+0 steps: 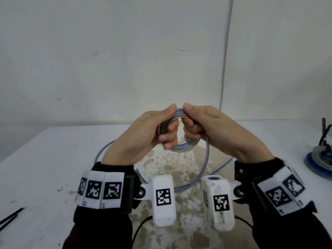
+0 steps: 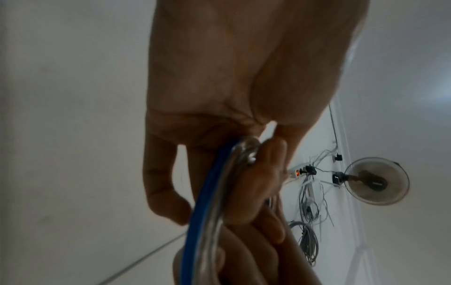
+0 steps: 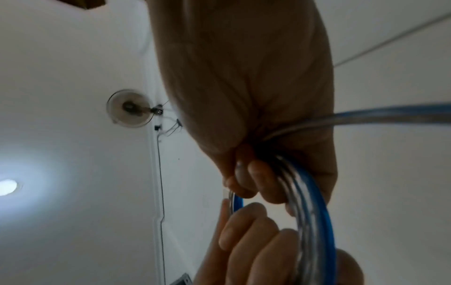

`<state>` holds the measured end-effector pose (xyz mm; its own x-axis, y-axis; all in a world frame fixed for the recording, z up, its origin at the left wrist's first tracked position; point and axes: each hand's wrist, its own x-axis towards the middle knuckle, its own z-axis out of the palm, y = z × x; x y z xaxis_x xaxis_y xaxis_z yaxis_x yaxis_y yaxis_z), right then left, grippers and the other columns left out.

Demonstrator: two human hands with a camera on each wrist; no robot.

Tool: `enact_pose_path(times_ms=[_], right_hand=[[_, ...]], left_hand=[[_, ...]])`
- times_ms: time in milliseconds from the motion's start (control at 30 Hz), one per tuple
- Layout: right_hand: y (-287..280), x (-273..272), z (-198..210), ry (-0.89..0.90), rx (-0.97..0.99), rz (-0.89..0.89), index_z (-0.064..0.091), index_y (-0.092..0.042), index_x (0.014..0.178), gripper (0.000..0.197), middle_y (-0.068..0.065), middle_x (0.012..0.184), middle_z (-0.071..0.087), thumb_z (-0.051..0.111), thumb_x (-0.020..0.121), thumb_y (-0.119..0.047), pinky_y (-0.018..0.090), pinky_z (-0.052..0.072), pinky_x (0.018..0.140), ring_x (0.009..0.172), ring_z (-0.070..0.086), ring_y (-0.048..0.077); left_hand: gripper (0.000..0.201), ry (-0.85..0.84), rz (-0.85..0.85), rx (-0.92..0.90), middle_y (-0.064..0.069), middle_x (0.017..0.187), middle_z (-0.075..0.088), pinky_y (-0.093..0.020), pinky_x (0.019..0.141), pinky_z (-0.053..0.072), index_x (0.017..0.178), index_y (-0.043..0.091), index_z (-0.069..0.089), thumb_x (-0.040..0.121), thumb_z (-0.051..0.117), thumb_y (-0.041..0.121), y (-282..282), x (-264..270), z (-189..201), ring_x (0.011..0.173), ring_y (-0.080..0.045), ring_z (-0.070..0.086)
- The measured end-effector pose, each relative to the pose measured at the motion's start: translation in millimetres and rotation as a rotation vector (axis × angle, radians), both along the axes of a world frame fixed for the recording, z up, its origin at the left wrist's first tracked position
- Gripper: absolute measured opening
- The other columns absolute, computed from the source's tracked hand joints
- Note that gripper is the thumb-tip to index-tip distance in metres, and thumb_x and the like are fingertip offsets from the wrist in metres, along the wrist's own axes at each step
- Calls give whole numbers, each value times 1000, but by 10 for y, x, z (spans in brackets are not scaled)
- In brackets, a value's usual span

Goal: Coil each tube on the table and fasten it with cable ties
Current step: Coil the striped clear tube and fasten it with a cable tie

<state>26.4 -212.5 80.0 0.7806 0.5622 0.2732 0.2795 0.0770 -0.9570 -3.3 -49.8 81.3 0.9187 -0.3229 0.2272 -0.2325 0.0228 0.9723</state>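
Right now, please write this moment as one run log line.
left hand: grips tube coil | right hand: grips same coil | loose tube: on table | tie: none yet

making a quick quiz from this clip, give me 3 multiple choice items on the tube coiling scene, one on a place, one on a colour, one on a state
1. Where do the black cable ties lie?
A. far left table edge
B. inside the coil
C. on the wall

2. What colour is the stripe on the clear tube?
A. red
B. blue
C. green

3. How is the tube's loose length?
A. fully wound up
B. cut in pieces
C. partly trailing on the table

Answers:
1 A, they show at the head view's lower left.
2 B, blue shows in both wrist views.
3 C, the left hand and right hand grip the coil while a big loop lies below.
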Motion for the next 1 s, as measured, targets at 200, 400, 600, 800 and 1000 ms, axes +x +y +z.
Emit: enact_pose_path(times_ms=[200,400,600,800,1000], right_hand=[[99,49,10,162,252,-18,53,-7,78,41,-2,51,40,29,104,-29,24,45,66,53,48,15],[37,49,-11,13,82,-108,47,-10,73,37,-10,48,29,33,103,-28,25,51,63,46,37,10],[16,51,11,3,58,-126,46,-11,73,36,-10,48,29,35,102,-28,26,52,61,44,37,9],[-4,-14,19,-6,-49,-1,47,-9,72,35,-7,49,28,36,102,-26,25,50,60,45,33,11],[17,10,-11,-9,-54,25,55,-6,77,32,-3,52,38,40,100,-22,28,55,68,51,46,12]], left_hand=[[46,26,82,-404,7,47,22,-26,53,13,60,15,37,100,32,36,-84,97,-31,40,-8,19],[33,-15,39,-164,4,46,33,-27,61,40,66,12,43,88,45,35,-7,90,-91,43,-16,41],[36,-57,83,-134,2,47,38,-41,76,42,70,8,48,97,40,30,-51,102,-121,44,-16,47],[32,37,-103,-25,-3,44,47,-40,69,55,88,0,52,91,41,30,76,23,-70,48,-22,60],[29,-21,-19,51,8,49,20,-23,69,44,78,6,50,93,42,30,74,4,-46,40,-8,21]])
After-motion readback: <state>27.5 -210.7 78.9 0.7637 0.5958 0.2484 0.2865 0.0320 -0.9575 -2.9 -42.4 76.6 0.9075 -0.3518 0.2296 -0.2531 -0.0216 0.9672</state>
